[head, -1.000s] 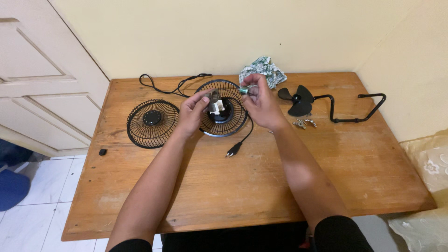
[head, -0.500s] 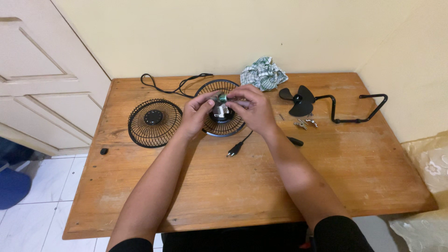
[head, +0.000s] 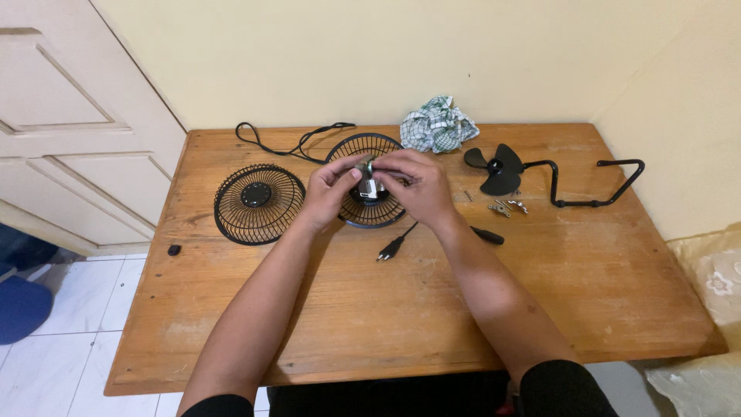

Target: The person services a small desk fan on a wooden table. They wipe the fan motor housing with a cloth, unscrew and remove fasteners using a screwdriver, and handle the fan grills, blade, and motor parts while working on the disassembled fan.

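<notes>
Gripping fan motor (head: pixel 369 188) from both sides: left hand (head: pixel 328 193) pinching left flank, right hand (head: pixel 414 185) closing over top; sitting upright in rear grille (head: pixel 369 190), between both hands, equally near; front grille (head: pixel 259 204) lying just left.

A small silver fan motor (head: pixel 368 185) stands upright at the centre of a round black wire fan guard (head: pixel 369 190), which lies flat on the wooden table (head: pixel 617 293) just right of a second, matching guard. Fingertips pinch the motor's top from both sides.
</notes>
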